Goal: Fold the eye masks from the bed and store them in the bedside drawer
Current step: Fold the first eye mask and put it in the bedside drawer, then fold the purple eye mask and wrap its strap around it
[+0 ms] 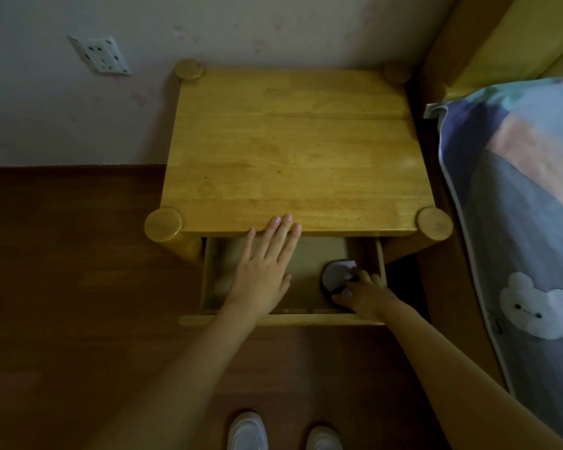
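Storing step: our right hand [366, 292] pinched folded eye mask [337, 276] inside drawer [210, 274], lower centre; left hand [262, 271] flat, fingers straight, empty. Next, we judged: release mask.

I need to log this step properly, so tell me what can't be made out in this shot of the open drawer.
- Eye mask: partly covered by the right hand, head view; its fold state is unclear.
- Drawer: back part hidden under the bedside table top; the left hand covers the middle.
- Other masks on the bed: cut off by the right edge.
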Demonstrator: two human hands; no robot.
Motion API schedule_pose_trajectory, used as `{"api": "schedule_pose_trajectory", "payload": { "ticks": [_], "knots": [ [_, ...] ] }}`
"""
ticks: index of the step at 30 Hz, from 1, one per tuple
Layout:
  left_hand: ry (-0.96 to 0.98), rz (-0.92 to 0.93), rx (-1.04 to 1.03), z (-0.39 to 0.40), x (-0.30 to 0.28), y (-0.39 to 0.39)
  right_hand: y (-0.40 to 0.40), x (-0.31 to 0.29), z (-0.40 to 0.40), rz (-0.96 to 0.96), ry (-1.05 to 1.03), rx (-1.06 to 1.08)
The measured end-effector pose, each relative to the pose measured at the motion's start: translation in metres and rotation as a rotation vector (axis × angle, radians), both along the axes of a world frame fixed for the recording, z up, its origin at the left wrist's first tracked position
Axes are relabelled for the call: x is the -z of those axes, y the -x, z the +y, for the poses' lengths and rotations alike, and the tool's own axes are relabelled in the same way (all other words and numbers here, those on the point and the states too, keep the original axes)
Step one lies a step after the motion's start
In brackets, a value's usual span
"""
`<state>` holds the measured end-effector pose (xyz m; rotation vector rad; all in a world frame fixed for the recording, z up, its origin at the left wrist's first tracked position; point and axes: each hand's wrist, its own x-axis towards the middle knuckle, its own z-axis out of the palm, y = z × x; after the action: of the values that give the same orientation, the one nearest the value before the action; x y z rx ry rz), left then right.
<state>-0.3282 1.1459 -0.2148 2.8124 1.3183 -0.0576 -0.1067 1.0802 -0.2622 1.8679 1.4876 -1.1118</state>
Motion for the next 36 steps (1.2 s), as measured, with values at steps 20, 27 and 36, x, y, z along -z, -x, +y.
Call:
{"api": "schedule_pose_trajectory", "payload": {
  "ticks": [20, 27, 36],
  "knots": [
    [0.212, 0.148, -0.08, 0.005, -0.057, -0.023, 0.012, -0.095, -0.034, 0.222, -0.563, 0.283],
    [0.309, 0.142, 0.025, -0.001, -0.132, -0.058, -0.015, -0.218, -0.063, 0.221, -0.842, 0.466],
    [0.188, -0.14, 0.528, -0.099, -0.25, -0.203, -0.088, -0.327, -0.208, 0.018, -1.13, 0.774]
  ]
}}
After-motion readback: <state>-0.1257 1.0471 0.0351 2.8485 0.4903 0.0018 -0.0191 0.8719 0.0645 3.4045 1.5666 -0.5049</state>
